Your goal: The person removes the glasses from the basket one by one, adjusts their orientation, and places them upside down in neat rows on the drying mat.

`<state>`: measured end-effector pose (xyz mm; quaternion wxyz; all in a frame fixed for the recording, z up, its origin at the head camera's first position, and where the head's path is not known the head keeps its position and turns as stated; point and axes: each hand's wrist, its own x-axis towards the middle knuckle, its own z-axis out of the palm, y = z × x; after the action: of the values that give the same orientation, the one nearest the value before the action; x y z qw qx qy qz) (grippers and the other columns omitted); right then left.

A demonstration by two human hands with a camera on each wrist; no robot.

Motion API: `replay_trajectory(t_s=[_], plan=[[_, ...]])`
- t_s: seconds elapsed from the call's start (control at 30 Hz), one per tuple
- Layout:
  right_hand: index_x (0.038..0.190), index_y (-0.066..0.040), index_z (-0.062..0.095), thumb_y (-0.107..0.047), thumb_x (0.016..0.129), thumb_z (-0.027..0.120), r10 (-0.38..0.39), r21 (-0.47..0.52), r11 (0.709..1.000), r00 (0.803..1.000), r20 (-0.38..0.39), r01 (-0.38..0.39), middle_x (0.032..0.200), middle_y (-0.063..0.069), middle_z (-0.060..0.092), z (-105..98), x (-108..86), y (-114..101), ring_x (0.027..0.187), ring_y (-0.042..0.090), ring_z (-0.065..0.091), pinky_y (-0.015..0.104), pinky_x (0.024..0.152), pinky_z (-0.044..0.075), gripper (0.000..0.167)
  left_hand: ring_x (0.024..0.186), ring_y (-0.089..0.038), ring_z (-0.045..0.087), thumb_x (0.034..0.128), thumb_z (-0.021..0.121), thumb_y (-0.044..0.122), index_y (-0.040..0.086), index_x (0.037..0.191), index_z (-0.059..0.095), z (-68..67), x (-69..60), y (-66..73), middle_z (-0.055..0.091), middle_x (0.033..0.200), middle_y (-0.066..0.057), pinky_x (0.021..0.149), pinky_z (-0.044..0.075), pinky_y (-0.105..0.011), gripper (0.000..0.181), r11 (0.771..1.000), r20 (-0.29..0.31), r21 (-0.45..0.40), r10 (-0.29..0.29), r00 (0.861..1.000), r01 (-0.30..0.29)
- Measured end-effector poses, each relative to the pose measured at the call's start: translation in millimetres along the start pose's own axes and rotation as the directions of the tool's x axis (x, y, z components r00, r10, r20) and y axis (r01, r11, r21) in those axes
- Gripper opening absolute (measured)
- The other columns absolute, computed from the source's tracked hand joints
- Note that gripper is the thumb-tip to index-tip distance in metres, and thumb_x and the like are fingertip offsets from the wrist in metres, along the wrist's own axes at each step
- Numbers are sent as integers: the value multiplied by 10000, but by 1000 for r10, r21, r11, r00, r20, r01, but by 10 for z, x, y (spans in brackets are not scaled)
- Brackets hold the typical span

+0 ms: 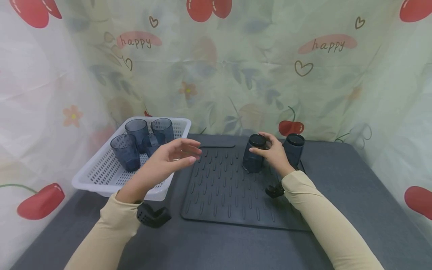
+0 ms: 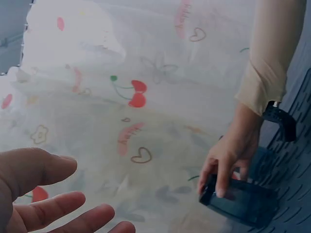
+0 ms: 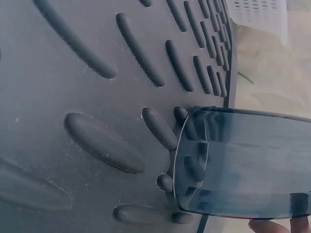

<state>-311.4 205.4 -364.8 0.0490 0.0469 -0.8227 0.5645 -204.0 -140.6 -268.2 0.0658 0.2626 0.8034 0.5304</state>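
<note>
My right hand (image 1: 276, 154) grips a dark blue tinted drinking glass (image 1: 251, 161) near its base, thumb on one side and fingers on the other. The glass is upside down, its rim at the ridged black drying mat (image 1: 222, 195). In the right wrist view the clear wall of this glass (image 3: 243, 165) shows the mat's ridges through it. A second upturned glass (image 1: 294, 148) stands behind my right hand at the mat's far right. My left hand (image 1: 165, 159) hovers beside the basket with fingers apart and holds nothing; the left wrist view shows its fingers (image 2: 58, 208) spread.
A white perforated plastic basket (image 1: 89, 176) sits at the left with several upright blue glasses (image 1: 125, 152) inside. The grey tabletop (image 1: 202, 247) extends around the mat. A printed curtain (image 1: 222, 86) hangs behind and at both sides.
</note>
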Motion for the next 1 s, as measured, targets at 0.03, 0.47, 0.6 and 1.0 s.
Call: replay_trajectory(t_s=[0.03, 0.47, 0.6, 1.0], plan=[[1481, -172, 366, -257, 831, 773, -1, 0, 1000, 1000, 0, 1, 1528, 85, 343, 0, -2, -1, 1397, 276, 383, 476, 1072, 403, 772, 1187, -208, 575, 943, 637, 280, 209, 1335, 517, -28, -13, 9, 600, 1280, -35, 973, 479, -440, 416, 1000, -12, 3, 2, 1000, -2], [1481, -176, 366, -255, 829, 776, -17, 12, 1000, 1000, 5, 17, 1522, 85, 356, 2, -17, -7, 1362, 276, 430, 480, 1050, 423, 773, 1201, -160, 582, 959, 615, 241, 197, 1359, 508, -352, -162, 72, 571, 1302, -45, 961, 488, -247, 416, 1000, -139, 2, 14, 990, -14], [1481, -179, 365, -258, 827, 777, -19, 17, 1000, 1000, 8, 19, 1526, 83, 349, 2, -21, -17, 1369, 273, 422, 476, 1053, 421, 777, 1188, -162, 591, 967, 602, 240, 182, 1359, 505, -439, -188, 48, 569, 1300, -71, 948, 493, -225, 409, 1000, -185, -13, 16, 983, -19], [1482, -172, 362, -255, 832, 773, -22, 11, 1000, 1000, 9, 22, 1519, 85, 359, 0, -24, -12, 1361, 272, 432, 480, 1051, 423, 774, 1050, -83, 644, 959, 606, 166, 121, 1343, 517, -660, -194, -185, 624, 1181, 4, 861, 529, -188, 397, 982, -364, -137, 76, 928, -134]])
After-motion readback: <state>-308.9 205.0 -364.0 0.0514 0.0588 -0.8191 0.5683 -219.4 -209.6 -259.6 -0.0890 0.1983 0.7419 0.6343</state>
